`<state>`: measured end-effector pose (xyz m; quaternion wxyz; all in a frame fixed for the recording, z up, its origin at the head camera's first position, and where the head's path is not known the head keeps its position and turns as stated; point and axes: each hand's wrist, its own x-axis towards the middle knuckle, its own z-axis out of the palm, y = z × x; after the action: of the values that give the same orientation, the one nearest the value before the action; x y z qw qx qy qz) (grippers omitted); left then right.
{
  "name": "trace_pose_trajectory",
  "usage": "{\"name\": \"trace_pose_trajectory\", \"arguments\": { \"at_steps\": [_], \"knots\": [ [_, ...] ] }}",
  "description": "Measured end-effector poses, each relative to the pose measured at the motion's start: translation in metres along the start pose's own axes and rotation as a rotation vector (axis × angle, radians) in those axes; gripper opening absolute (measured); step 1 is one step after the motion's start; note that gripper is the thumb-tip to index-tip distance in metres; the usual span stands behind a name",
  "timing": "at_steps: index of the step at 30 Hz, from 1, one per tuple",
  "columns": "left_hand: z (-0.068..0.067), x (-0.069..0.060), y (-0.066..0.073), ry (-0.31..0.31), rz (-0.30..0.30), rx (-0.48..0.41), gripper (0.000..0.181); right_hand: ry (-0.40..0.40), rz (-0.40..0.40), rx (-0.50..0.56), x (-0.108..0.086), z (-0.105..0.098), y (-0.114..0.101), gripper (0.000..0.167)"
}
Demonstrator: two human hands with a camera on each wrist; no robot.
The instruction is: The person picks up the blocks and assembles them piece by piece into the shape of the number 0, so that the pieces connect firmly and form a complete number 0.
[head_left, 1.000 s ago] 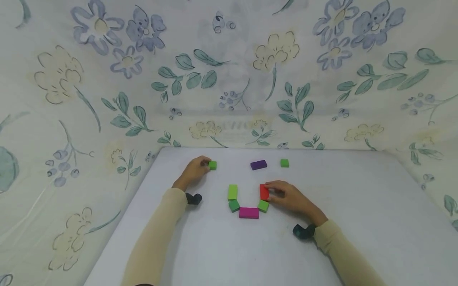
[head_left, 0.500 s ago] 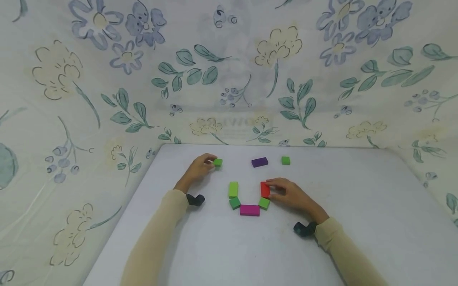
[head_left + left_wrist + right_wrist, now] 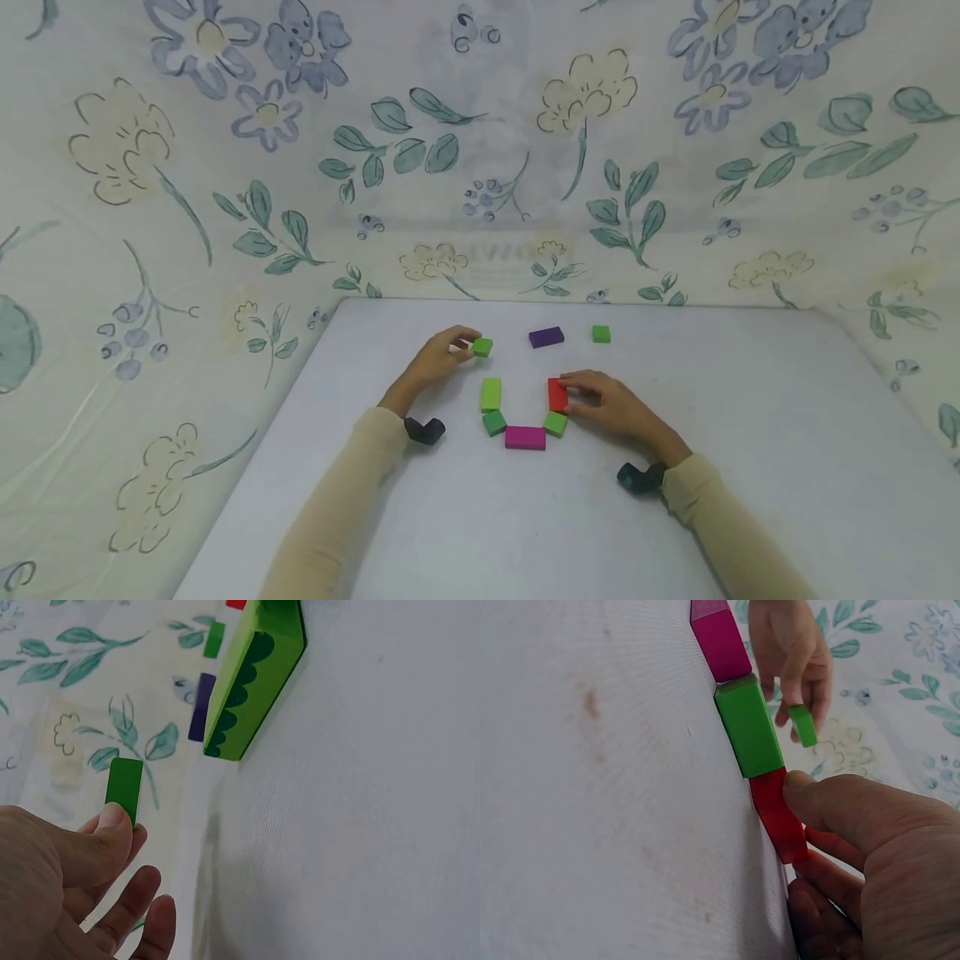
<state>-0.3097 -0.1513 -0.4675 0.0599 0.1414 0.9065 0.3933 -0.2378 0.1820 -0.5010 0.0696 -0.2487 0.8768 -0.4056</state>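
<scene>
In the head view my left hand (image 3: 438, 358) pinches a green block (image 3: 482, 347) between thumb and fingers, up and left of the light green block (image 3: 491, 395). The left wrist view shows that pinched block (image 3: 124, 787) held off the table. My right hand (image 3: 611, 406) grips the red block (image 3: 557, 394), which lies against a green block (image 3: 555, 424); the right wrist view shows the thumb and fingers on the red block (image 3: 780, 817). A magenta block (image 3: 525, 437) and a dark green block (image 3: 494, 423) complete a U-shaped row with these.
Toward the back of the white table (image 3: 480, 525) lie a purple block (image 3: 547, 337) and another green block (image 3: 601, 334). A floral cloth (image 3: 480, 150) hangs behind the table. Dark bands (image 3: 425, 431) are around both wrists.
My left hand has moved right with the green block, which has turned slightly and come nearer the light green block. The right hand stays at the red block.
</scene>
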Motion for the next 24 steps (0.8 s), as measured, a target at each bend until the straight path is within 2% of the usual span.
{"name": "trace_pose_trajectory", "arguments": {
  "at_steps": [10,17,24],
  "knots": [
    [0.019,-0.006,-0.002,-0.012,-0.013,-0.027,0.035,0.005,-0.010,-0.007,-0.001,0.000,0.000,0.050],
    [0.028,-0.008,-0.007,0.005,0.057,0.000,0.035,0.015,0.001,-0.024,0.000,-0.001,0.002,0.050],
    [0.034,-0.007,-0.010,0.004,0.085,0.024,0.034,0.010,0.028,-0.021,-0.001,0.000,0.002,0.050]
  ]
}}
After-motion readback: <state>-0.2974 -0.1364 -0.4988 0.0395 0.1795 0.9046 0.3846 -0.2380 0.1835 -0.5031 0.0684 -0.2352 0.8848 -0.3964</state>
